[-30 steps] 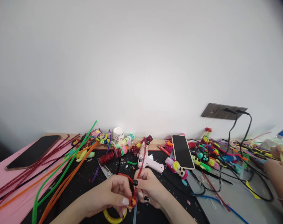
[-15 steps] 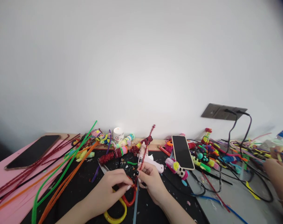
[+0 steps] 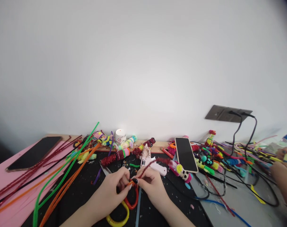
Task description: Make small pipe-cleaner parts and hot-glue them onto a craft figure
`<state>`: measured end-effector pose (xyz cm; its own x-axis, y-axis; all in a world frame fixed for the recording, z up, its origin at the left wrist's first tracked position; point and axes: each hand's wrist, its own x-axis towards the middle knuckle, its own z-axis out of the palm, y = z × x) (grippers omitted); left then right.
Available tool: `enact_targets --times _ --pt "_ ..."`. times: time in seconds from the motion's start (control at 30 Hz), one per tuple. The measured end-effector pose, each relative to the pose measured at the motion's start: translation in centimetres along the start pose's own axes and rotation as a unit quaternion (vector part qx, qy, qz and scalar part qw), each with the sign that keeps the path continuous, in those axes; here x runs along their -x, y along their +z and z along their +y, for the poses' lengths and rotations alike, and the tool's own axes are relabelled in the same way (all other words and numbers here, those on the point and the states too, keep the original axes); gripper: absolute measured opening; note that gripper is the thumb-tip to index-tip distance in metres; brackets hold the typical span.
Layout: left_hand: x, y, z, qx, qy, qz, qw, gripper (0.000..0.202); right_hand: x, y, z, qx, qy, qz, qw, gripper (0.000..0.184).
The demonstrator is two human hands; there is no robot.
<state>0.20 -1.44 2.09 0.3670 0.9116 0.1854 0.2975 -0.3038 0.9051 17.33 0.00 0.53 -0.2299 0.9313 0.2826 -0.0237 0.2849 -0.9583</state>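
Observation:
My left hand (image 3: 112,192) and my right hand (image 3: 151,186) meet over the black mat (image 3: 86,186), both closed in a pinch on a sparkly red pipe cleaner (image 3: 148,166). Its free end slants up and to the right from my fingers. Where the fingers meet, the pipe cleaner joins a red ring (image 3: 132,201) with an orange bit on top. A yellow ring (image 3: 119,217) lies just below the left hand. Scissors (image 3: 105,170) lie just beyond my left hand, and a pink glue gun (image 3: 152,164) just beyond my right.
Long green, orange and red pipe cleaners (image 3: 63,176) fan across the left side. A phone (image 3: 34,153) lies on the pink board, another phone (image 3: 186,154) right of centre. Finished figures, cables and scraps crowd the right. Another person's hands (image 3: 284,176) work at the right edge.
My hands dropped from near the camera to the mat and moved away. The pipe cleaner's free end swung from pointing up to slanting right.

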Motion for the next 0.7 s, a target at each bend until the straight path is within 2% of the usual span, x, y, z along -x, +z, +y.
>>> enact_targets --times 0.1,0.23,0.33,0.5,0.7 --pt "-0.1 0.1 -0.3 -0.018 -0.006 0.014 1.000 0.008 0.3 0.0 -0.4 0.099 -0.072 0.001 0.992 0.009" --pt "-0.2 0.1 -0.4 -0.063 -0.015 0.040 0.997 0.010 0.7 0.0 -1.1 0.196 -0.168 -0.010 0.966 0.016" --pt "-0.1 0.2 -0.3 -0.092 -0.013 0.057 0.994 0.010 1.0 0.2 -1.2 0.237 -0.211 -0.015 0.948 0.018" --pt "0.0 0.5 -0.5 -0.102 -0.017 0.088 0.991 0.009 1.2 0.4 -0.9 0.259 -0.240 -0.007 0.935 0.018" --pt "0.1 0.8 -1.1 -0.069 -0.035 0.121 0.990 0.011 1.5 0.8 -1.0 0.258 -0.222 -0.030 0.940 0.023"
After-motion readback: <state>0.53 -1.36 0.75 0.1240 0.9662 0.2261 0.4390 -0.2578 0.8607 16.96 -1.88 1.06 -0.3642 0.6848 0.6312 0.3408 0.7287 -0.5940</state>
